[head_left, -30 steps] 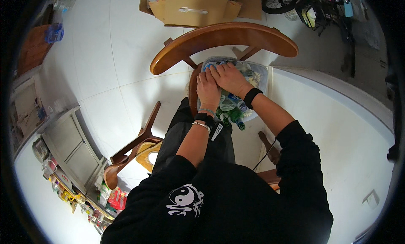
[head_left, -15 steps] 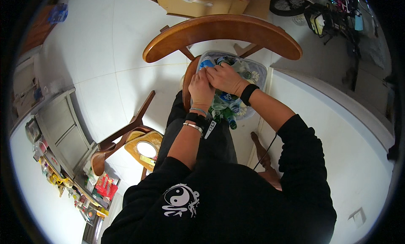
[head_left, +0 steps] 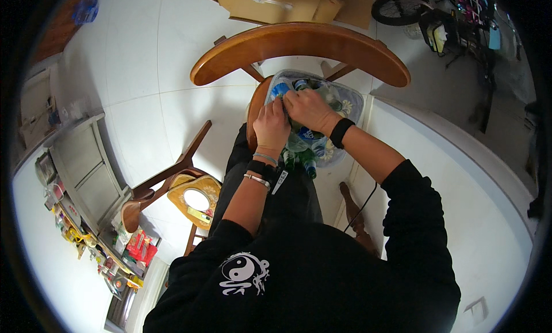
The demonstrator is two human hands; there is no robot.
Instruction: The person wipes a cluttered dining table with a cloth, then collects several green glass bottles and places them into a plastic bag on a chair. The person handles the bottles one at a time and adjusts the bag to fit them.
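Note:
My left hand [head_left: 272,127] and my right hand [head_left: 310,109] meet over a wooden chair [head_left: 299,38], fingertips pinched close together. What they pinch is too small and hidden to make out. Below them, on a grey flower-patterned seat cushion [head_left: 354,98], lies a pile of bottles, some clear and some green. A green bottle [head_left: 310,163] points toward me at the near edge of the seat. Just beyond my left fingertips shows a blue item [head_left: 280,90], partly covered by the hands. Clear, crumpled plastic shows among the bottles.
A second wooden chair [head_left: 187,160] stands to the left, a round white object [head_left: 197,199] on its yellow seat. Cardboard boxes [head_left: 276,5] lie beyond the chair back. A low white wall [head_left: 437,160] runs along the right, with a bicycle wheel [head_left: 399,8] behind. Cluttered shelving is at far left.
My hands stay together and shift slightly down and left. More of the blue item and the bottle tops beyond my fingers shows now. The whole view has tilted a little.

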